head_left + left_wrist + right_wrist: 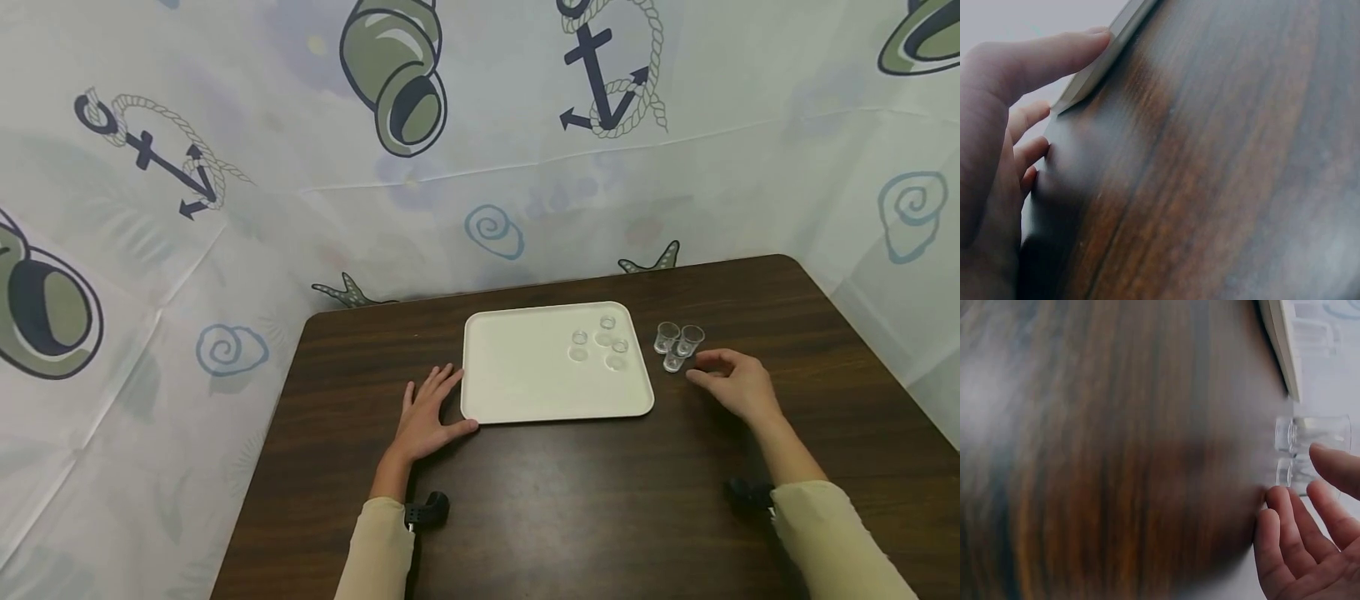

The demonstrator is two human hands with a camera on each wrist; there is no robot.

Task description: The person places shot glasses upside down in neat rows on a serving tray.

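My left hand (427,425) rests at the left edge of a white rectangular tray (517,367), fingers spread. In the left wrist view the thumb (1066,53) touches the tray's rim. Toward the tray's right half stand three small clear glasses (580,337), which look upside down. To the right of the tray, three clear shot glasses (667,337) stand upright, close together on the table. Beside them is my right hand (738,385), its thumb and fingers slightly bent and apart. In the right wrist view the fingertips are very near a glass (1319,434); contact is unclear.
Everything stands on a dark wood-grain table (555,500). Behind and at the sides hangs a pale curtain (495,150) printed with anchors and shells. Dark bands with cameras (427,510) sit on both wrists.
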